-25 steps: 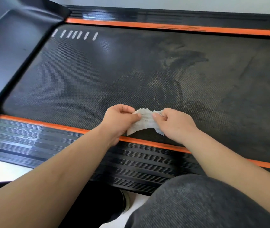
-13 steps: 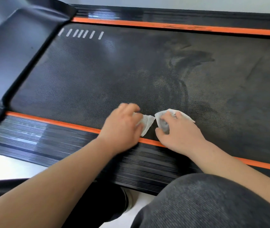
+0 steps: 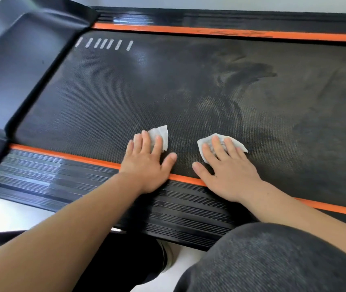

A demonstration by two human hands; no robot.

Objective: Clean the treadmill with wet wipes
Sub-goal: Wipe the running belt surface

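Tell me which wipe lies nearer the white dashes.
The left wipe, under the left hand; the right wipe, under the right hand, lies farther from the dashes.

Both hands lie flat on the treadmill belt (image 3: 125, 98) near its orange edge stripe (image 3: 66, 155). The left hand (image 3: 148, 163) presses one white wet wipe (image 3: 160, 134); the right hand (image 3: 227, 171) presses another wipe (image 3: 236, 143), the two well apart. A grey-clad knee (image 3: 273, 260) fills the lower right.

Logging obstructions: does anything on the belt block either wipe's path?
Nothing visible does. The left hand presses the left wipe, the right hand the right wipe, flat on the belt; no object lies ahead.
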